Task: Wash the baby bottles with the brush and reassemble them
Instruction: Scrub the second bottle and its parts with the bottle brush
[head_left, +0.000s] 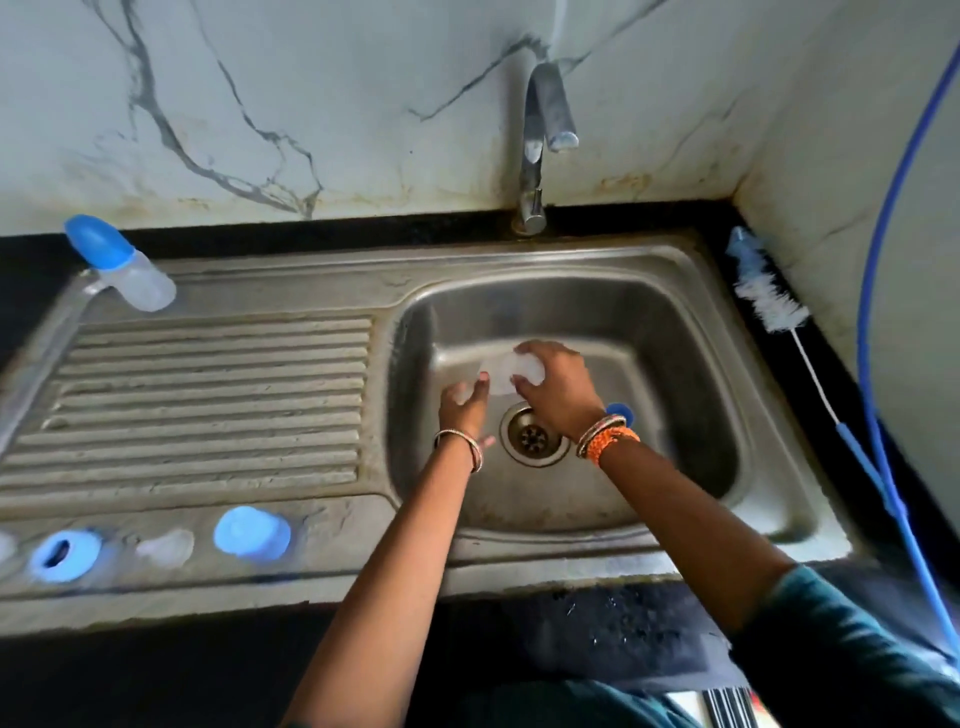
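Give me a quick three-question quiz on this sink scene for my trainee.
1. True or false: the bottle brush is in the right hand.
2. Where does the assembled bottle with the blue cap stand? A) in the basin B) at the far left corner of the drainboard C) beside the tap
3. What are both hands holding over the sink basin?

Key:
1. False; the brush lies on the counter to the right of the sink.
2. B.
3. A clear bottle; the right hand grips one end, the left hand holds the other.
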